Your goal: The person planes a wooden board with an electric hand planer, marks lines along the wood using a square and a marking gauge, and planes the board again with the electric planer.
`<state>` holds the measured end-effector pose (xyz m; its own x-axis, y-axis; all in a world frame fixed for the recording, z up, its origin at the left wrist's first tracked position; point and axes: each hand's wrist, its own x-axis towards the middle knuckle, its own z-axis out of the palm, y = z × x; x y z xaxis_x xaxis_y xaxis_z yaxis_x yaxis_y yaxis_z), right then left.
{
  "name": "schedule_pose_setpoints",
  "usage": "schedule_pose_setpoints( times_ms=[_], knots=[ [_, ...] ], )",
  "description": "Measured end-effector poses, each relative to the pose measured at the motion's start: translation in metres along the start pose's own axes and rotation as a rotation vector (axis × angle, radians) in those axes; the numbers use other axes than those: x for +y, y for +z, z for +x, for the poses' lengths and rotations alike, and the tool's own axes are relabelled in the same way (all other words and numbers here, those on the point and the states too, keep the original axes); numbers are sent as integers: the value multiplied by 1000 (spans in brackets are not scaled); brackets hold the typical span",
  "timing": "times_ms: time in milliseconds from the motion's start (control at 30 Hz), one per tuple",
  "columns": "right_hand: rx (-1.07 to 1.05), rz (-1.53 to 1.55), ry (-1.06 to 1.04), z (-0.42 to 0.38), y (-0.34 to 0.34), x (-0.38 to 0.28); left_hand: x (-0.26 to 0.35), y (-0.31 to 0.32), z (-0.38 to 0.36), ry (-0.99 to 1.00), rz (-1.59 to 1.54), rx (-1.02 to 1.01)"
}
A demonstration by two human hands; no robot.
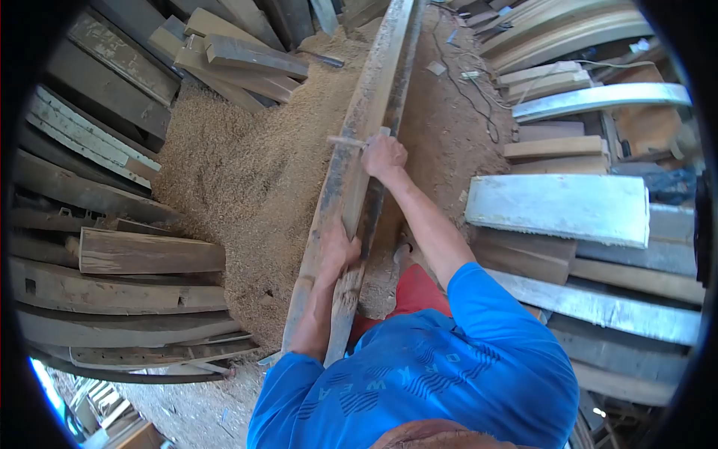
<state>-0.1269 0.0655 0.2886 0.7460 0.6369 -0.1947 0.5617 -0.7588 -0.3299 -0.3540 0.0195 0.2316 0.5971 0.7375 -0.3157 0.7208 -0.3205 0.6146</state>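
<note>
A long wooden beam point(372, 97) runs from the top centre down to my body, with a dark groove or gap along its right part. My right hand point(385, 156) is closed in a fist at the beam's right edge. From that fist a short, thin bar point(345, 141) sticks out leftward across the beam; the rest of it is hidden in the hand. Nearer my body, my left hand point(338, 249) lies on the beam, its fingers bent over the wood and partly hidden.
Sawdust point(247, 172) is heaped left of the beam. Stacked planks point(149, 251) line the left side, and light-coloured boards point(561, 208) lie on the right. A dark cable point(449, 75) trails over the dirt floor at the upper right.
</note>
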Motion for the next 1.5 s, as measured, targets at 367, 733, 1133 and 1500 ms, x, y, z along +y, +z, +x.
schedule_pose_setpoints(
  times_ms=[367,733,1133,1500],
  knots=[
    [-85,-41,-68,213,-53,35,32,-11,8,-234,147,-141],
    [-163,91,-20,219,-52,42,94,-19,212,-64,-46,-137],
    [20,271,155,436,-45,68,156,7,310,-81,-109,-53],
    [-7,106,55,533,-97,73,187,-15,403,68,-288,-290]
  ],
)
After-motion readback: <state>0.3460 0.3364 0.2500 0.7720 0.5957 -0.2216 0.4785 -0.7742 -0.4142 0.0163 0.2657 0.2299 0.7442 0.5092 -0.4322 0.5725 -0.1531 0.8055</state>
